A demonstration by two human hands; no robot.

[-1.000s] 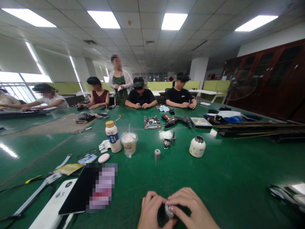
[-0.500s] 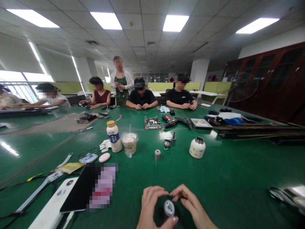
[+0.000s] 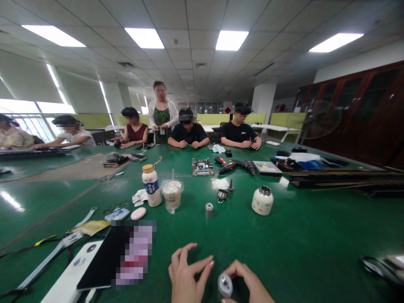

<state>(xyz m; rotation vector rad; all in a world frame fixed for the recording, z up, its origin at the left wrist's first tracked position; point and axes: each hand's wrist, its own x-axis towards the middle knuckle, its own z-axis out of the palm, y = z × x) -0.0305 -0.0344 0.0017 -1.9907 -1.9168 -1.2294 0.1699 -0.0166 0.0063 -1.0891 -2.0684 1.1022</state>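
Note:
My right hand (image 3: pixel 251 283) is closed around a small silver cylinder (image 3: pixel 225 286) that looks like a small motor, its round end face tilted up. Left of it, apart from the cylinder, my left hand (image 3: pixel 191 275) pinches thumb and forefinger tips together while the other fingers are raised. Whatever may be between those tips is too small to make out. A similar silver motor (image 3: pixel 209 210) stands upright on the green table (image 3: pixel 284 252) ahead of my hands. Behind that lie a small metal part with a wire loop (image 3: pixel 222 195) and a dark pointed part (image 3: pixel 230 186).
A cream jar (image 3: pixel 262 201) stands ahead to the right. On the left are a tablet (image 3: pixel 104 252), a pink oval case (image 3: pixel 138 213), a drink cup (image 3: pixel 172 195) and a bottle (image 3: pixel 152 187). A circuit board (image 3: pixel 202 167) and drills (image 3: pixel 225 167) lie farther off. Several people sit opposite.
My left hand has moved left, away from the motor, its thumb and forefinger now pinched. My right hand has come closer around the motor. The view has tilted slightly up.

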